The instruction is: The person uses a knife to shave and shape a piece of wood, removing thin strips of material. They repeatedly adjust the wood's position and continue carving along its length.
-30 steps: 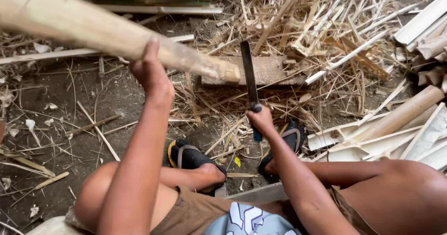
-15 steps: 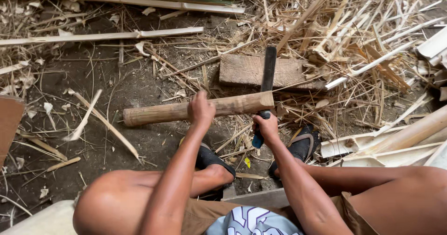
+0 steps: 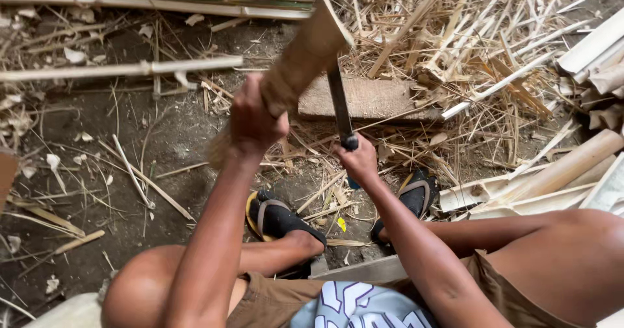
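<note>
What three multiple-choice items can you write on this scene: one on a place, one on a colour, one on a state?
1. Where is the flat wooden block?
A. on the ground behind the blade
B. on the person's lap
C. leaning on a wall

2. What colour are the sandals?
A. white
B. black
C. red

3. How is the bamboo piece held?
A. lying flat
B. raised, tilted
C. not held

Answers: 1 A, it lies among the splinters; 2 B, both straps are dark; 3 B, the left hand grips it while the right hand holds the knife.

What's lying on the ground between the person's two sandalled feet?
In the head view, between the left sandal and right sandal lies dark dirt strewn with bamboo slivers and a small yellow scrap.
</note>
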